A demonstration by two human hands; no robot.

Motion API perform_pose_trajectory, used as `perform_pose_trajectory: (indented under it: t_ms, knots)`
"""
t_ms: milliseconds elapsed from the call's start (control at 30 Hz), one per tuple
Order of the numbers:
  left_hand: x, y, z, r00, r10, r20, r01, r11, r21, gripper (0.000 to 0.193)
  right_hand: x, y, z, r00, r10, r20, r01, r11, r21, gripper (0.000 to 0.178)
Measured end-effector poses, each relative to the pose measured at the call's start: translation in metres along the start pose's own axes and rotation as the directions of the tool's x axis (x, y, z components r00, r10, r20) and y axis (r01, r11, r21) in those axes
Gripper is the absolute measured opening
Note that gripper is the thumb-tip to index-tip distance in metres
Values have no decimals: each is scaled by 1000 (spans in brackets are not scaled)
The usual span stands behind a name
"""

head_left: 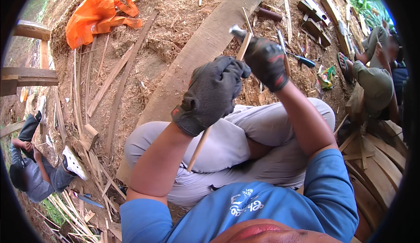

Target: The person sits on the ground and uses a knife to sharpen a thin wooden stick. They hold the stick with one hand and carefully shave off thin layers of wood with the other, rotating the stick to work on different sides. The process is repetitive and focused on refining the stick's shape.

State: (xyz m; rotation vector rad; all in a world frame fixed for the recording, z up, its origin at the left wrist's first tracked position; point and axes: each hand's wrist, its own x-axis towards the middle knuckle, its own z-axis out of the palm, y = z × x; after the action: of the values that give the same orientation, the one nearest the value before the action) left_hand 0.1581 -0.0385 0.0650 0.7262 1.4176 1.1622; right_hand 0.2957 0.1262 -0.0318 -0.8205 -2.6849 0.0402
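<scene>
My left hand (214, 92), in a black glove, is closed around a thin wooden stick (199, 150). The stick slants from above my lap up past the glove, its far end beside my right hand. My right hand (266, 61), gloved in black with red marks, is closed by that far end. A short grey piece with a pale, shiny tip (236, 31) sticks out of its grip; motion blur and the fingers hide what it is. Beneath both hands, a wide wooden plank (188, 61) runs away from my crossed legs.
An orange bag (94, 20) lies on shavings at far left, near long wood strips (131, 77). Hand planes (314, 22) and a dark-handled tool (305, 61) lie at right. One person (39, 160) sits at left, another (376, 72) at right. Curved boards (372, 173) stand close on my right.
</scene>
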Motion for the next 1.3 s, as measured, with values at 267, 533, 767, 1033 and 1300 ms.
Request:
perform_pose_trajectory:
  t_ms: [267, 533, 767, 1033, 1300]
  knots:
    - [11, -9, -6, 999, 20, -38, -21, 999, -37, 25, 7, -17, -61, 937, -232, -263, 234, 972, -22, 35]
    - [17, -19, -4, 992, 76, -106, -70, 996, 62, 21, 7, -15, -63, 867, -430, -250, 466, 879, 103, 43]
    - [22, -30, 0, 970, 208, -129, -161, 940, 302, 24, 9, 1, -78, 962, -94, 255, -173, 511, 842, 53]
    - [26, -41, 18, 858, 473, -200, -237, 710, 663, 28, 15, -15, -41, 956, 255, 144, -254, 476, 842, 28]
    - [20, -38, 25, 846, 514, -145, -305, 687, 659, 25, 14, -18, -37, 981, 193, -8, -109, 587, 802, 32]
